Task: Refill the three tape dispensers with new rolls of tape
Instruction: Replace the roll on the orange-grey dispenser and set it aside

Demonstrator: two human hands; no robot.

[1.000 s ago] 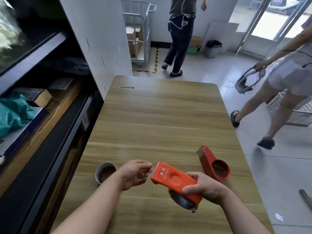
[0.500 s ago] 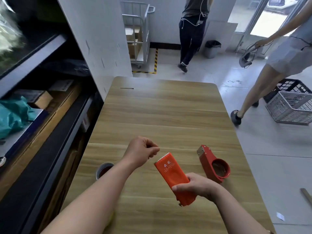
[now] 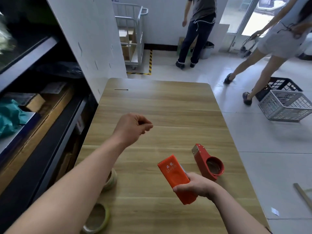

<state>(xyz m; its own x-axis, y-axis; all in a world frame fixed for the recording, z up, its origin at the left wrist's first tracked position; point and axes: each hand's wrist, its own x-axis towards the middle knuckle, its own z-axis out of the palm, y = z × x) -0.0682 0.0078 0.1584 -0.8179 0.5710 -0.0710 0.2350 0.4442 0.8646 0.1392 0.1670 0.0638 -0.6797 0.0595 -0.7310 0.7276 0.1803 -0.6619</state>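
My right hand [image 3: 196, 185] grips an orange tape dispenser [image 3: 174, 175] by its lower half, tilted with its toothed end up and to the left, above the wooden table [image 3: 168, 105]. My left hand [image 3: 132, 127] is raised over the table's middle, its fingers pinched together; whether it pulls clear tape I cannot tell. A red dispenser [image 3: 208, 162] with a brown core lies on the table to the right. Two clear tape rolls lie near the left edge: one [image 3: 110, 180] is partly hidden by my left forearm, the other [image 3: 96, 218] is at the near edge.
Dark shelving [image 3: 33, 115] with boxes and a teal bag runs along the left of the table. A thin stick [image 3: 121, 89] lies at the far left corner. Two persons stand on the tiled floor beyond. Plastic crates [image 3: 285, 105] sit at right, a metal cart [image 3: 130, 36] at back.
My left hand has moved up and away from the orange dispenser, staying pinched. My right hand has turned the dispenser from flat to more upright. The person at right has walked on.
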